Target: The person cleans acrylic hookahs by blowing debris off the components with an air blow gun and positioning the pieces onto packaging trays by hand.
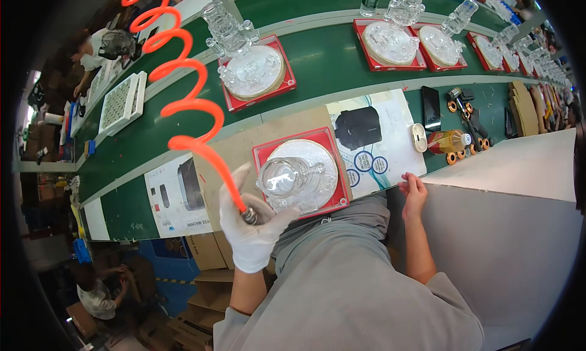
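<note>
My left hand (250, 229), in a white glove, is closed around the metal-tipped end of an orange coiled air hose (210, 153), beside the near left corner of a red tray (343, 183). On that tray a round, pale disc (326, 159) carries a clear, rounded plastic or glass figure (284, 177), seen from above. The gloved fingers overlap the tray's left side; what else they touch is hidden. My bare right hand (414, 195) hovers at the bench's front edge, right of the tray, its fingers loosely bent and apart with nothing visible in them.
Similar red trays (259, 73) with clear figures line the green conveyor (317, 52) behind. To the right lie a black phone (431, 107), a drink bottle (448, 142) and several tools. A white panel (506, 162) rises beside my right arm. Cardboard boxes (204, 296) stand below left.
</note>
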A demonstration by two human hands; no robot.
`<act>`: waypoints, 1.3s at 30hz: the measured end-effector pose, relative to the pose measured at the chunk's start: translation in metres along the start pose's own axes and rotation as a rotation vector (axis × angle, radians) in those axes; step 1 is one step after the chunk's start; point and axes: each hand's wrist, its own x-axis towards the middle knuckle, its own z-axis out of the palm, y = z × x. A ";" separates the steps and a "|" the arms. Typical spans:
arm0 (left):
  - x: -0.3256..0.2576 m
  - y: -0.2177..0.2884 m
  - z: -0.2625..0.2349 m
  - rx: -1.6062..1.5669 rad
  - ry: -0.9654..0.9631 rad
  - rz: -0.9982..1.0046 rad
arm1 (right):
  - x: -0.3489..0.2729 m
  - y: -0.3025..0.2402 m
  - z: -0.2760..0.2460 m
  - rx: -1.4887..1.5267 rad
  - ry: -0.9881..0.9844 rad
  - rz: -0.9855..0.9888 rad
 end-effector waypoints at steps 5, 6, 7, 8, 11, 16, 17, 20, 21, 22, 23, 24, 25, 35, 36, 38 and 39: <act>0.015 -0.009 0.021 0.126 -0.026 0.104 | -0.015 0.023 -0.016 -0.021 0.058 0.048; 0.017 -0.009 0.022 0.172 0.005 0.088 | -0.016 0.025 -0.017 -0.041 0.058 0.066; 0.017 -0.009 0.022 0.169 -0.002 0.086 | -0.017 0.027 -0.018 -0.042 0.065 0.065; 0.019 -0.009 0.020 0.174 0.004 0.140 | -0.016 0.028 -0.019 -0.029 0.067 0.061; 0.022 -0.014 0.006 0.192 0.063 0.213 | -0.013 0.029 -0.022 0.000 0.079 0.051; 0.025 -0.053 -0.075 0.160 0.301 0.189 | -0.013 0.024 -0.018 0.036 0.080 0.062; 0.025 -0.056 -0.086 0.104 0.328 0.165 | -0.012 0.024 -0.018 0.032 0.080 0.066; 0.026 -0.058 -0.110 -0.109 0.469 -0.028 | -0.008 0.030 -0.019 0.035 0.070 0.074; 0.028 -0.059 -0.116 -0.104 0.466 -0.024 | -0.007 0.033 -0.019 0.037 0.062 0.074; 0.029 -0.064 -0.123 -0.131 0.473 -0.025 | -0.006 0.034 -0.017 0.041 0.058 0.077; 0.030 -0.067 -0.131 -0.158 0.478 -0.024 | -0.006 0.032 -0.015 0.047 0.053 0.085; 0.030 -0.074 -0.140 -0.148 0.465 -0.008 | -0.006 0.031 -0.012 0.053 0.049 0.092; 0.031 -0.076 -0.142 -0.147 0.462 -0.004 | -0.006 0.031 -0.010 0.057 0.049 0.093; 0.036 -0.105 -0.168 -0.241 0.524 -0.034 | 0.003 -0.020 0.114 -0.092 -0.532 0.037; 0.036 -0.103 -0.168 -0.257 0.527 -0.061 | 0.004 -0.023 0.135 -0.089 -0.613 -0.009; 0.034 -0.098 -0.165 -0.259 0.497 -0.064 | 0.003 -0.032 0.178 -0.147 -0.750 -0.045; 0.034 -0.096 -0.163 -0.266 0.467 -0.073 | 0.004 -0.035 0.197 -0.171 -0.776 -0.075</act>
